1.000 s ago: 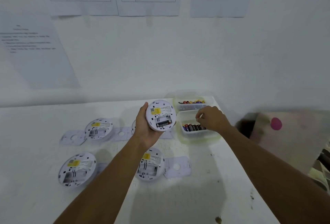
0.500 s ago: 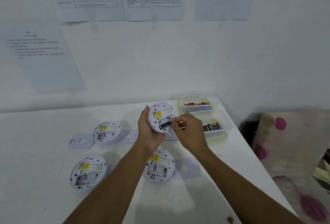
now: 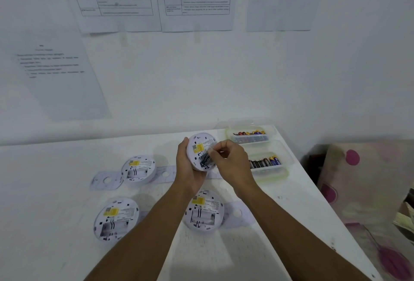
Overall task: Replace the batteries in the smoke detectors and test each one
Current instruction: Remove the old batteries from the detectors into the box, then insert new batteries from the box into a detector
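White plastic smoke detector point(image 3: 199, 146), back face up, sits cradled in the left hand point(image 3: 188, 168) above the tabletop point(image 3: 56, 191), fingers curled round its rim, while the right hand point(image 3: 230, 164) pinches a dark battery point(image 3: 205, 159) at its open compartment. Three more detectors point(image 3: 115, 219) lie nearer the person and left of the held detector, bays exposed; a clear battery box point(image 3: 284, 173) stands just right of it, a second box point(image 3: 228, 134) right and farther back. Seating this cell well likely means matching its polarity to the bay markings, pressing the spring end in first, then pushing the other end flat while the left hand braces the shell. Blur hides whether it is seated.
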